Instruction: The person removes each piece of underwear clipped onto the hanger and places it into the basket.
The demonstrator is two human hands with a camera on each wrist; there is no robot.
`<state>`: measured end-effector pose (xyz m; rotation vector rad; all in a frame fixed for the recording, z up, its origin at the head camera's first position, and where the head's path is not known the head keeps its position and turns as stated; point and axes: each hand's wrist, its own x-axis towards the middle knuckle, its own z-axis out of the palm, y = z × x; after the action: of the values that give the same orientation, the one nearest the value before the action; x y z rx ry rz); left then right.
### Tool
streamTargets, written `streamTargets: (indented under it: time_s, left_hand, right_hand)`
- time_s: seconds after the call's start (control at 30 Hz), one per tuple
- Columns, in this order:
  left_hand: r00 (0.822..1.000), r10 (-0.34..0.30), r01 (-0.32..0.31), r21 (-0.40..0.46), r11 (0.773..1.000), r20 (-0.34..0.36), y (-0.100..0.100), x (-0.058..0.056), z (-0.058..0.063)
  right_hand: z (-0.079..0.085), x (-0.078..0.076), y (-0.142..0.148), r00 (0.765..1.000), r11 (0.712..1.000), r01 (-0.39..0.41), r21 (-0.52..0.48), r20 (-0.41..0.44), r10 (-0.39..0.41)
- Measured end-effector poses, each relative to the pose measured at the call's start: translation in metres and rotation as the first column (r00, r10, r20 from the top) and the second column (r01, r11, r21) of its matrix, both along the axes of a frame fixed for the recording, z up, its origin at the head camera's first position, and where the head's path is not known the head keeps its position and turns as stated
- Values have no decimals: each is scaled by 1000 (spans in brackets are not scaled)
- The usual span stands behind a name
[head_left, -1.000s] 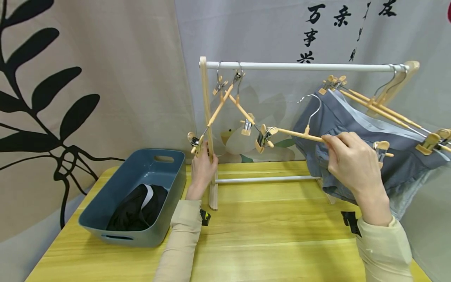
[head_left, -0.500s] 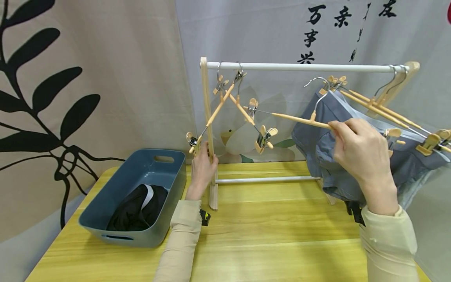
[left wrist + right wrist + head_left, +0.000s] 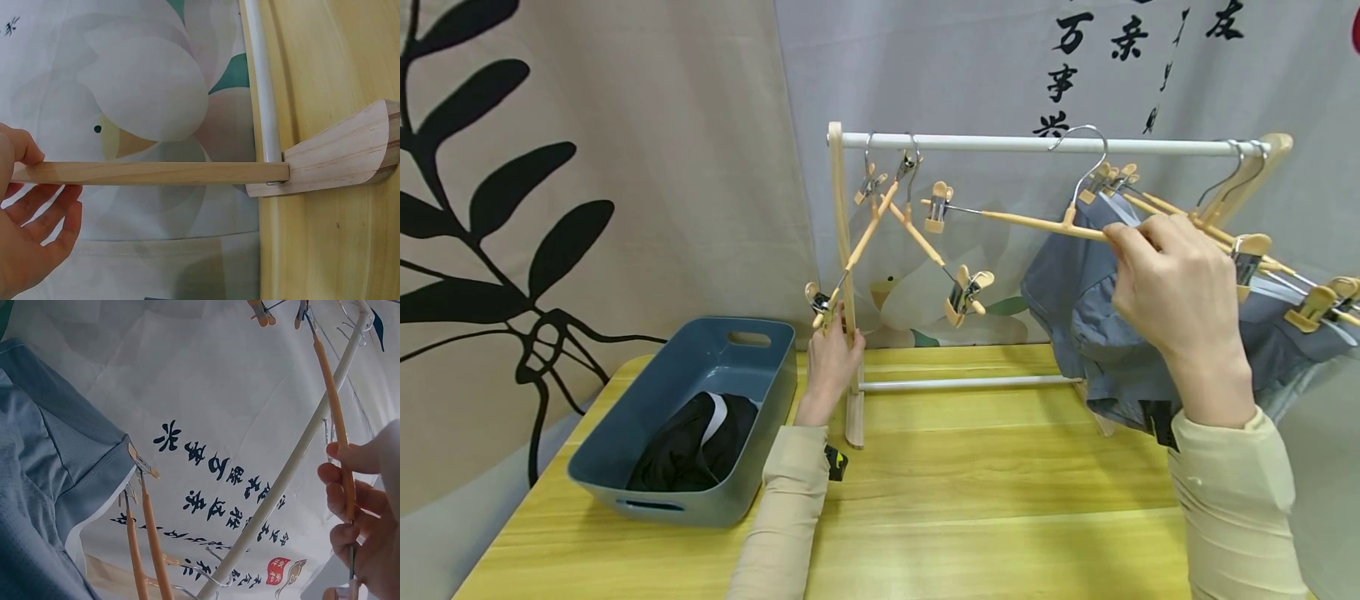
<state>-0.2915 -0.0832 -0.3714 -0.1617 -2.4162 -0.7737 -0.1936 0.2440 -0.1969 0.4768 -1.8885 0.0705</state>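
My right hand [image 3: 1183, 308] pinches the bar of a clip hanger [image 3: 1026, 221] with no garment on it. The hanger's metal hook is up at the height of the white rail [image 3: 970, 142] and overlaps it in the head view. In the right wrist view, thumb and fingers wrap the hanger's orange-coated bar [image 3: 331, 394]. With thumb and fingertips, my left hand [image 3: 831, 362] grips the rack's left wooden upright [image 3: 156, 173]. Blue-grey shorts [image 3: 1067, 283] hang from clip hangers at the rail's right end, partly hidden behind my right hand.
Two bare clip hangers, one with its bar [image 3: 868, 229] slanting left, the other with its bar [image 3: 919, 237] slanting right, hang at the rail's left end. A blue basket [image 3: 681, 358] with a black garment [image 3: 662, 446] inside stands left on the wooden table [image 3: 985, 500].
My right hand has raised the hanger and carried it slightly right, bringing its hook from below the rail up to it. The left hand stays on the upright.
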Motion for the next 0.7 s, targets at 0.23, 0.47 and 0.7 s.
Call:
streamTargets:
  time_s: [0.23, 0.47, 0.7]
  left_hand:
    - [1000, -3, 3, 1, 1000, -20, 0, -1, 0]
    - [999, -31, 32, 39, 999, -12, 0, -3, 0]
    - [998, -56, 58, 66, 996, -22, -1, -4, -2]
  right_hand:
    - [6, -6, -4, 1000, 1000, -1, 7, -16, 1]
    - [9, -11, -8, 1000, 1000, -10, 11, -14, 11]
    - [11, -16, -12, 1000, 1000, -9, 25, -19, 10]
